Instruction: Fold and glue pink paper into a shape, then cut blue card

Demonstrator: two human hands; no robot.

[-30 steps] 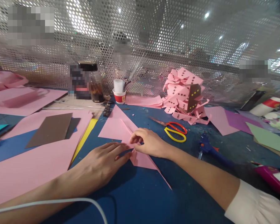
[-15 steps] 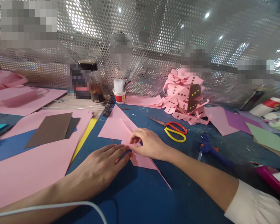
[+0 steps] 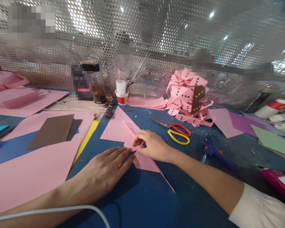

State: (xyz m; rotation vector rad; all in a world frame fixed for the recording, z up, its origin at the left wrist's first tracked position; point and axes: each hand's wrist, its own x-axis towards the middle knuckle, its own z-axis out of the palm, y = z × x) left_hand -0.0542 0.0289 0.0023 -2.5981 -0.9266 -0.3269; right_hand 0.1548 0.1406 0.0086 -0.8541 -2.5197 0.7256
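Observation:
A folded piece of pink paper [image 3: 147, 163] lies on the blue tabletop in front of me, its right edge standing up in a thin flap. My left hand [image 3: 104, 167] rests flat at its left side, fingers stretched out and their tips on the paper. Curled fingers and thumb of my right hand [image 3: 150, 145] close on the paper's middle fold; the exact pinch point is partly hidden. Beyond both hands, a larger pink sheet [image 3: 115, 126] spreads under or against the folded piece; where they meet is covered.
Scissors [image 3: 179, 134] and a blue glue gun [image 3: 212, 148] lie to the right. Behind stand a pink paper model [image 3: 182, 95], a paper cup [image 3: 122, 97] and a jar [image 3: 98, 88]. Brown card [image 3: 53, 131] tops pink sheets [image 3: 38, 174] at left. A white cable [image 3: 61, 209] crosses my left forearm.
My right thumb has shifted slightly to the right along the pink paper. The left hand and the paper stay almost where they were.

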